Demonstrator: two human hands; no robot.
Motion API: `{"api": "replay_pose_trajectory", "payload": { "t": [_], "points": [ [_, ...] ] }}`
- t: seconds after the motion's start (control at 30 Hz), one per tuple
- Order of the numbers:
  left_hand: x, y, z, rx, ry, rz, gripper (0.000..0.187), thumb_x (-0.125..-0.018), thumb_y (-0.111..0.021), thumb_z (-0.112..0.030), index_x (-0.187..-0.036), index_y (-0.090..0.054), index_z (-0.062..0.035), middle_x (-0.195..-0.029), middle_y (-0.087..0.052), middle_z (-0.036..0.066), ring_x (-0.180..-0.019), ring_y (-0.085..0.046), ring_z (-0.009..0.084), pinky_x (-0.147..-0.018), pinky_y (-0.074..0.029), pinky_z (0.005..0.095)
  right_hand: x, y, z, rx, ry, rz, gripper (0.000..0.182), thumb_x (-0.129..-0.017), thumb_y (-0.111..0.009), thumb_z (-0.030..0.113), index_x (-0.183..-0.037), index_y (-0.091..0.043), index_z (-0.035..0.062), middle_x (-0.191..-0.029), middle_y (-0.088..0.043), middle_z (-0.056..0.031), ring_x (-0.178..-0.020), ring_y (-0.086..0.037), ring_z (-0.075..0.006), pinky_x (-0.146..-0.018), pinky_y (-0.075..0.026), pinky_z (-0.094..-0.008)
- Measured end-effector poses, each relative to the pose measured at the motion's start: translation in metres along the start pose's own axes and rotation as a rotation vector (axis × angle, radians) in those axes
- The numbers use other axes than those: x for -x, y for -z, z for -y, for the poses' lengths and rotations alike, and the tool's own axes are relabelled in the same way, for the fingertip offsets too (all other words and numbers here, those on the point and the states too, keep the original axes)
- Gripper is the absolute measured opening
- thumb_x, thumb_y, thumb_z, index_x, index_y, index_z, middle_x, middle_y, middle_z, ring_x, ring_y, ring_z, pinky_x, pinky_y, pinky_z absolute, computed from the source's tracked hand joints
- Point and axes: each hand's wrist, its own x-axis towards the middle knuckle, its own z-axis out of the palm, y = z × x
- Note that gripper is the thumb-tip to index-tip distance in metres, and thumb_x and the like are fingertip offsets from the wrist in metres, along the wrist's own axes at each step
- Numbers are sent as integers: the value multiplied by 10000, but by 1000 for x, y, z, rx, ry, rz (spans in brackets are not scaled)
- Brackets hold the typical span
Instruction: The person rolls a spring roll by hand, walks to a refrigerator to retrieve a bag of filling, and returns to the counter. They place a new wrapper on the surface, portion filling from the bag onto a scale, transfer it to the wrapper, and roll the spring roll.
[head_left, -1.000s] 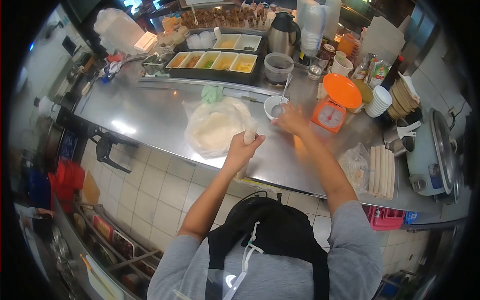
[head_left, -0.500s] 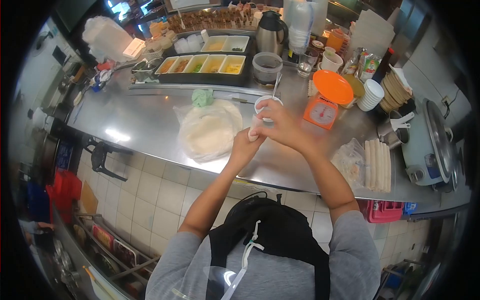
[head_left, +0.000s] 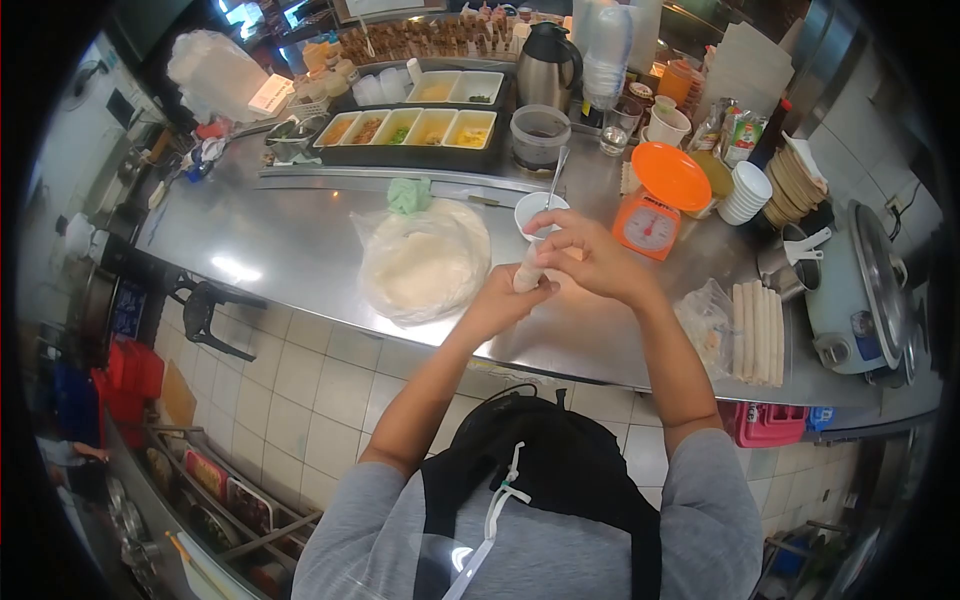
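A pale wrapped roll (head_left: 528, 272) stands roughly upright in my left hand (head_left: 508, 302), whose fingers are wrapped round its lower part. From the right, my right hand (head_left: 592, 258) curls its thumb and fingers about the roll's upper end, hiding part of it. Just behind my hands is a white bowl (head_left: 528, 205) with a spoon (head_left: 557, 172) leaning in it. To the left, thin round wrappers (head_left: 420, 275) lie stacked, partly under clear plastic, with a green cloth (head_left: 408, 196) at their back edge. Several similar finished rolls (head_left: 757, 330) lie side by side on the right.
An orange kitchen scale (head_left: 647, 225) stands behind my right hand. Along the back are filling trays (head_left: 400, 150), a dark-filled tub (head_left: 538, 135) and a steel jug (head_left: 548, 75). A plastic bag (head_left: 705, 320) and a large cooker (head_left: 850, 300) are on the right.
My hands and the roll have shifted slightly to the right. The roll shows more between my hands now, and my right fingers sit around its upper end.
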Motion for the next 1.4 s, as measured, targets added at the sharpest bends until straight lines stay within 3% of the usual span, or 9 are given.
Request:
{"api": "replay_pose_trajectory", "payload": {
  "t": [0.07,0.13,0.27,0.47,0.57,0.63,0.97,1.13,1.4],
  "points": [
    [-1,-11,7,-240,-228,-245,203,-794,-682,-180,-842,-565,-21,-601,-560,80,-521,-553,216,-520,-422,351,2,-6,17,78,-29,-12,157,-788,-642,167,-730,-635,22,-1062,-582,-75,-1023,-518,-237,-905,-377,-377],
    [-1,-20,7,-493,-296,-546,191,-768,-658,-142,-878,-568,-15,-667,-600,177,-612,-591,356,-560,-434,422,0,-18,34,746,-113,-132,176,-790,-642,203,-762,-632,29,-1075,-579,-101,-993,-531,-272,-889,-375,-382],
    [1,-22,3,-586,-250,-660,175,-750,-641,-118,-881,-583,-18,-703,-601,217,-687,-573,422,-582,-445,446,4,-31,17,769,-57,-340,187,-781,-648,225,-815,-628,43,-1072,-575,-115,-989,-531,-291,-890,-363,-387],
    [-6,-10,12,-361,-332,-507,247,-745,-682,-156,-893,-541,-18,-674,-595,171,-617,-602,318,-556,-450,398,6,-2,10,500,168,-148,179,-737,-673,189,-841,-622,52,-1048,-566,-69,-1055,-500,-274,-935,-338,-394],
    [0,-13,-10,-35,-33,-274,254,-766,-687,-166,-903,-537,-14,-701,-590,100,-614,-575,188,-550,-445,335,-1,10,21,492,170,-32,176,-715,-687,167,-833,-622,55,-1099,-555,-46,-1080,-487,-275,-955,-331,-397],
    [-2,-16,-5,-150,-361,-380,224,-795,-674,-161,-880,-534,-8,-731,-572,41,-646,-538,117,-563,-437,281,-6,8,33,536,254,-64,177,-715,-687,152,-858,-637,61,-1136,-540,-49,-1106,-475,-272,-962,-334,-408],
    [5,-10,-10,-16,-157,-284,129,-807,-660,-81,-824,-543,-28,-737,-570,1,-666,-504,65,-573,-422,247,28,-6,39,199,159,-463,369,-676,-697,82,-1032,-690,180,-1183,-537,-101,-1121,-477,-277,-965,-340,-410],
    [2,-19,-12,149,-215,-184,132,-791,-663,-63,-804,-534,-38,-736,-563,-10,-697,-485,46,-613,-419,224,46,-40,6,638,317,-618,327,-655,-731,149,-979,-692,173,-1183,-540,-93,-1108,-464,-294,-917,-361,-425],
    [-3,-28,-11,-25,-250,-90,159,-778,-648,-79,-917,-588,-30,-772,-589,4,-730,-515,51,-633,-434,224,40,-15,12,680,273,-342,202,-659,-717,138,-855,-666,140,-1107,-535,-77,-1112,-459,-288,-921,-347,-428]
  ]
}}
